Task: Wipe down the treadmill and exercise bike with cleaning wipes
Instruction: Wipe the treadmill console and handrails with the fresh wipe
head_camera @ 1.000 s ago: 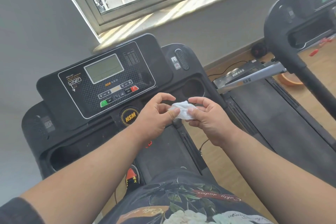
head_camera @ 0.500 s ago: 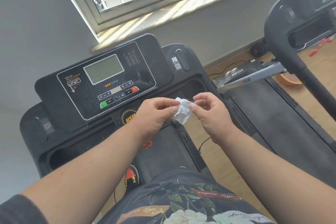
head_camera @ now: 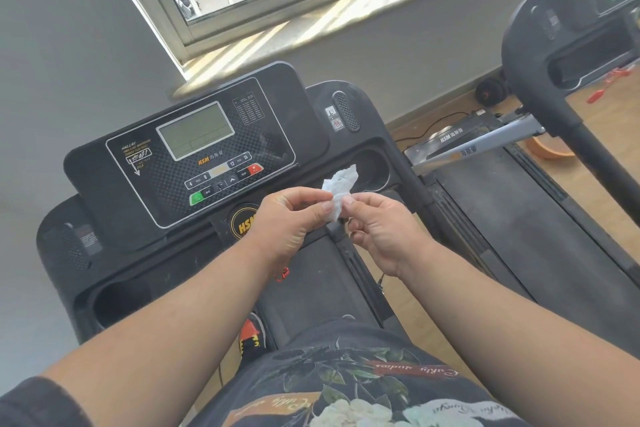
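A crumpled white cleaning wipe [head_camera: 339,187] stands up between my two hands, in front of the black treadmill console [head_camera: 194,156] with its grey display and coloured buttons. My left hand [head_camera: 291,218] pinches the wipe's lower left edge with thumb and forefinger. My right hand [head_camera: 377,229] pinches its lower right edge. Both hands hover above the treadmill's belt [head_camera: 311,281], just below the console's right cup holder [head_camera: 374,170]. No exercise bike is in view.
A second treadmill [head_camera: 519,218] stands to the right, its black handrail and console [head_camera: 571,28] at the upper right. A cable, a black wheel [head_camera: 490,88] and an orange dish [head_camera: 550,149] lie on the wooden floor. A window sill runs behind. My orange shoe [head_camera: 251,336] stands on the belt.
The wipe has been pulled up and partly unfolded, now rising above my fingertips instead of being balled between them. Both hands stayed in nearly the same place.
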